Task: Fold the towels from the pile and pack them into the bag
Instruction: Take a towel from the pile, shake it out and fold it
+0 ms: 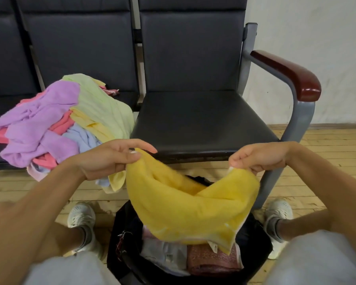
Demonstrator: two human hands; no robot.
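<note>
A bright yellow towel [185,210] hangs slack between my hands, sagging in the middle above the bag. My left hand [111,157] pinches its upper left corner and my right hand [261,157] pinches its upper right corner. Below it, on the floor between my feet, stands an open black bag [127,239] that holds folded towels: a pale one [164,256] and a reddish-pink one [212,262]. A loose pile of towels [56,124] in purple, pink, light blue, pale yellow and light green lies on the bench seat at the left.
A row of dark padded seats runs across the view; the right seat [203,122] is bare and has a dark red armrest [290,75] on a grey metal frame. Wooden plank floor [327,159] lies below. My white shoes [80,217] flank the bag.
</note>
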